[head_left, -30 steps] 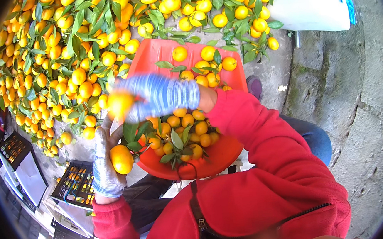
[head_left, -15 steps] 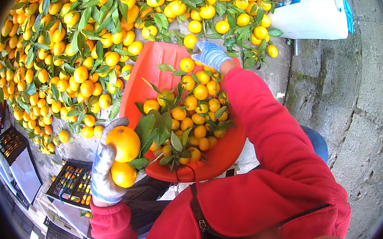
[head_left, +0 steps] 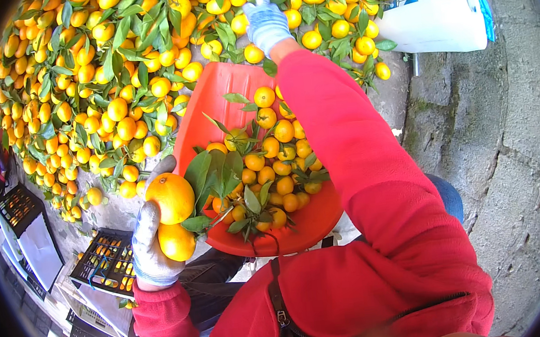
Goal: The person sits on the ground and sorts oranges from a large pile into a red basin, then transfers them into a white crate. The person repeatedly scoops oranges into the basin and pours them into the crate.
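My left hand [head_left: 150, 243], in a white and blue glove, is closed around two large oranges [head_left: 171, 199], one above the other, with green leaves beside them. It is at the left edge of a red plastic scoop [head_left: 212, 96]. Inside the scoop lies a heap of smaller mandarins [head_left: 283, 167] with leaves and stems. My right hand [head_left: 266, 26], gloved alike, reaches past the scoop's far edge to the fruit pile. Its fingers look apart beside leaves and mandarins, with nothing visibly gripped, though the fingertips are partly hidden.
A large pile of leafy mandarins [head_left: 117, 111] spreads across the far and left side. At the far right stands a white plastic jug [head_left: 437, 22] on the stone ground [head_left: 506, 148]. Black crates [head_left: 101, 260] with fruit are at the left.
My right hand has moved from over the scoop's far right side, away and leftward, to the fruit pile. My left hand keeps the two oranges, almost in the same place.
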### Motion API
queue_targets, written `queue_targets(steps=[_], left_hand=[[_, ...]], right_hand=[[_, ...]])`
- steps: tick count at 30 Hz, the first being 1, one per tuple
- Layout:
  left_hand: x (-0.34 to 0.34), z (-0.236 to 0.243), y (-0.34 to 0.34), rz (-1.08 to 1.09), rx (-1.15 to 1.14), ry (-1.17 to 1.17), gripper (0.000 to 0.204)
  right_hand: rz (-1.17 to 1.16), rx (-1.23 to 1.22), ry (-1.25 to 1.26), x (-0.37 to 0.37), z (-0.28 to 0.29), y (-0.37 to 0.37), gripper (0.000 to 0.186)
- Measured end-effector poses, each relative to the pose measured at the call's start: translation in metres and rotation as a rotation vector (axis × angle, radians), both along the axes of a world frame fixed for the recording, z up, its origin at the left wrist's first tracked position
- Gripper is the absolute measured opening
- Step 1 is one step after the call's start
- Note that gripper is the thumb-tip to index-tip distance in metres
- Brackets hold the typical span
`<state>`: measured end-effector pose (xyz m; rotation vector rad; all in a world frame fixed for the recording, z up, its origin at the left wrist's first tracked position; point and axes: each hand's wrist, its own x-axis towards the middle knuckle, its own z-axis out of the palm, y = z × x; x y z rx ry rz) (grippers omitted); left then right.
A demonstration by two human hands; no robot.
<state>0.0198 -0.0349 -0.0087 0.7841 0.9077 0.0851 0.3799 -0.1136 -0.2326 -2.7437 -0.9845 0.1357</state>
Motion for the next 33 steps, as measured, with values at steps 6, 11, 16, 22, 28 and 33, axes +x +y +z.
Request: queue_targets(steps=[6,11,16,22,28,33], left_hand=[[0.002,-0.007,0.006,0.082,-0.052,0.009,0.066],[0.0,-0.012,0.013,0.02,0.062,-0.098,0.072],[-0.007,-0.011,0.005,-0.033,0.029,-0.36,0.065],[0.001,-0.017,0.0,0.119,-0.101,-0.236,0.085],[0.015,-0.017,0.012,0.158,-0.215,-0.282,0.084],[0.012,-0.011,0.025,0.054,-0.302,-0.441,0.081]], right_hand=[[0.123,1.096,1.349,-0.127,0.068,-0.026,0.034],[0.603,0.882,0.997,-0.214,0.114,-0.017,0.049],[0.149,0.553,0.606,-0.086,0.079,-0.046,0.033],[-0.228,-0.304,0.008,0.029,-0.048,-0.125,0.047],[-0.555,0.694,0.882,0.022,-0.086,-0.157,0.048],[-0.228,0.231,0.527,-0.044,-0.077,-0.171,0.044]])
